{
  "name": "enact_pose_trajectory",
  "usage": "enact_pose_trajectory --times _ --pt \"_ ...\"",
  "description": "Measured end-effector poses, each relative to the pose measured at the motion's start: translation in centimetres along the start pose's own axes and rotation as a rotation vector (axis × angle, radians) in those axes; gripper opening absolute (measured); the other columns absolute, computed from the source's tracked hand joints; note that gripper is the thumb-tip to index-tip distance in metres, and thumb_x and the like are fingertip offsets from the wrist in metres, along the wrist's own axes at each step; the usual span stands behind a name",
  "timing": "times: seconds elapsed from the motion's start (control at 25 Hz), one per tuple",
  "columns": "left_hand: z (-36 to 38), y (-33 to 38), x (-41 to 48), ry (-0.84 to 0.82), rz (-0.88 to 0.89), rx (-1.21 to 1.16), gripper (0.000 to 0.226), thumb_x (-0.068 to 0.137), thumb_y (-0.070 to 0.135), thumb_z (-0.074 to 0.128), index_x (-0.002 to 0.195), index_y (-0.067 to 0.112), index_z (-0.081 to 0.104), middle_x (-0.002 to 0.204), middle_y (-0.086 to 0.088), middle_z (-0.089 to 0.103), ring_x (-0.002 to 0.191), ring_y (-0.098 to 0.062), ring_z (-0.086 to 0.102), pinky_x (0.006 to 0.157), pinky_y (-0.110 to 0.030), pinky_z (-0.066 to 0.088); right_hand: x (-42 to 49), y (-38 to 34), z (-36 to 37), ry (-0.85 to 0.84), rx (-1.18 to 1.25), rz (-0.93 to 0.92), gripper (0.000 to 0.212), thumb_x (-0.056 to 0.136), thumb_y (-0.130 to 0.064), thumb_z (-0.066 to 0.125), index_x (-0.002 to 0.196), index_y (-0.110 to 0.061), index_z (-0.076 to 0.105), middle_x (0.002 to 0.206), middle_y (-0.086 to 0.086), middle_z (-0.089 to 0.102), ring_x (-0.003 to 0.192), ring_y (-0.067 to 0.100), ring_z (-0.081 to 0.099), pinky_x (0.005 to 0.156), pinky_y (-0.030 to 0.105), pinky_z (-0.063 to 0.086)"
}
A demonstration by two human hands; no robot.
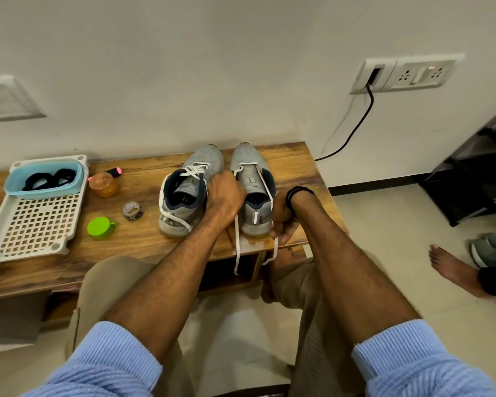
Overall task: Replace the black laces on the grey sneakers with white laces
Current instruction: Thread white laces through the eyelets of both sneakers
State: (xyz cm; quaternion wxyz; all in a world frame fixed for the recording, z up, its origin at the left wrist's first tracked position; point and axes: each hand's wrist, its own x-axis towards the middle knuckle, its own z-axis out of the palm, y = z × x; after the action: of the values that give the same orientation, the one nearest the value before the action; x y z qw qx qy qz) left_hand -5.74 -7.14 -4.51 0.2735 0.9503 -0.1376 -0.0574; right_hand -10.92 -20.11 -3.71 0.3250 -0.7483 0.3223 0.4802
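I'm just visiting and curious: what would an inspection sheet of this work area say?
Surface: wooden table against the wall.
Job's things: two grey sneakers side by side, white laces in both, ends hanging off the edge; black laces in a blue tub.
Clutter: white tray, orange jar, green lid, tape roll, pink-capped marker.
Hands: left hand between the sneakers, grip hidden; right hand grips a lace end.
Cables: black cable from the wall socket.
Surroundings: tiled floor, black shelf, someone's bare foot.

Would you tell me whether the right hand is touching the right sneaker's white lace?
Touching. The head view shows the right hand curled round the white lace, which hangs out below it.
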Motion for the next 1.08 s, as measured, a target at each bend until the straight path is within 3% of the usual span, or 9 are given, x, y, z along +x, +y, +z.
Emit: enact_pose_trajectory --times 0.16,0.24,0.36,0.44,0.48,0.6,0.76,0.96,1.08 --pt "-0.5 0.3 -0.3 -0.012 0.016 -0.017 0.024 0.097 0.014 0.050 0.108 -0.003 0.063 0.105 -0.020 0.068 0.083 -0.029 0.057 0.070 -0.035 0.041 0.0 -0.2 0.5 -0.022 -0.050 0.082 0.010 0.094 0.002 0.057 0.092 0.000 0.067 0.101 0.015 0.072 0.091 0.024 0.068 0.108 0.042 0.045" --pt "-0.6 0.2 0.0 -0.052 0.009 -0.018 0.020 0.094 0.015 0.052 0.102 0.001 0.064 0.100 -0.017 0.068 0.080 -0.027 0.056 0.067 -0.034 0.042 -0.8 0.1 -0.4 0.071 -0.048 0.029 0.013 0.094 0.003 0.055 0.098 0.000 0.066 0.110 0.016 0.071 0.095 0.026 0.069 0.104 0.044 0.048" --pt "-0.9 0.2 0.5 -0.089 0.000 0.038 0.013 0.092 0.019 0.056 0.087 0.007 0.060 0.094 -0.015 0.068 0.078 -0.028 0.058 0.067 -0.034 0.046 -1.5 0.8 -3.1 0.537 0.015 -0.124 0.009 0.093 0.001 0.057 0.097 0.000 0.065 0.097 0.015 0.072 0.086 0.028 0.072 0.086 0.037 0.057" --pt "-0.8 0.5 1.2 -0.064 0.039 0.107 0.018 0.092 0.020 0.054 0.092 0.004 0.062 0.094 -0.015 0.064 0.080 -0.027 0.054 0.071 -0.035 0.042 -0.7 0.4 -5.2 0.921 0.035 -0.195 0.013 0.091 -0.007 0.060 0.099 0.000 0.067 0.098 0.016 0.071 0.093 0.030 0.069 0.076 0.031 0.052" --pt "-0.7 0.8 1.8 -0.047 0.077 0.116 0.023 0.092 0.020 0.053 0.100 0.001 0.064 0.098 -0.016 0.062 0.086 -0.028 0.055 0.075 -0.036 0.042 0.1 -0.2 -6.1 1.016 0.051 -0.261 0.015 0.090 -0.011 0.063 0.099 -0.001 0.070 0.101 0.015 0.072 0.098 0.030 0.068 0.075 0.028 0.048" --pt "0.3 1.6 4.4 -0.090 0.122 0.072 0.034 0.089 0.028 0.054 0.108 0.003 0.065 0.110 -0.018 0.065 0.098 -0.036 0.061 0.080 -0.040 0.049 3.1 -2.4 -7.2 0.983 0.121 -0.482 0.016 0.088 -0.018 0.070 0.097 -0.007 0.077 0.102 0.011 0.074 0.100 0.022 0.068 0.083 0.021 0.047" --pt "2.1 2.2 6.4 -0.210 0.052 0.048 0.020 0.086 0.027 0.063 0.088 0.008 0.059 0.091 -0.013 0.065 0.081 -0.029 0.058 0.068 -0.032 0.044 6.2 -4.6 -7.5 0.898 -0.123 -0.602 0.021 0.082 -0.022 0.078 0.101 -0.014 0.078 0.109 0.003 0.074 0.104 0.017 0.066 0.081 0.017 0.041" --pt "3.1 1.4 6.8 -0.158 -0.050 -0.143 0.017 0.082 0.015 0.064 0.092 0.002 0.068 0.080 -0.010 0.061 0.072 -0.025 0.057 0.060 -0.028 0.039 6.8 -6.0 -7.8 0.930 -0.344 -0.694 0.019 0.083 -0.010 0.071 0.099 -0.017 0.078 0.103 0.005 0.075 0.097 0.022 0.068 0.087 0.028 0.053" --pt "3.5 1.0 6.9 -0.183 -0.034 -0.165 0.019 0.090 0.016 0.059 0.096 0.001 0.068 0.090 -0.015 0.066 0.086 -0.032 0.063 0.066 -0.030 0.041 7.0 -6.2 -7.3 0.998 -0.318 -0.656 0.010 0.083 -0.011 0.071 0.088 -0.015 0.078 0.093 0.009 0.075 0.088 0.026 0.069 0.079 0.034 0.057"
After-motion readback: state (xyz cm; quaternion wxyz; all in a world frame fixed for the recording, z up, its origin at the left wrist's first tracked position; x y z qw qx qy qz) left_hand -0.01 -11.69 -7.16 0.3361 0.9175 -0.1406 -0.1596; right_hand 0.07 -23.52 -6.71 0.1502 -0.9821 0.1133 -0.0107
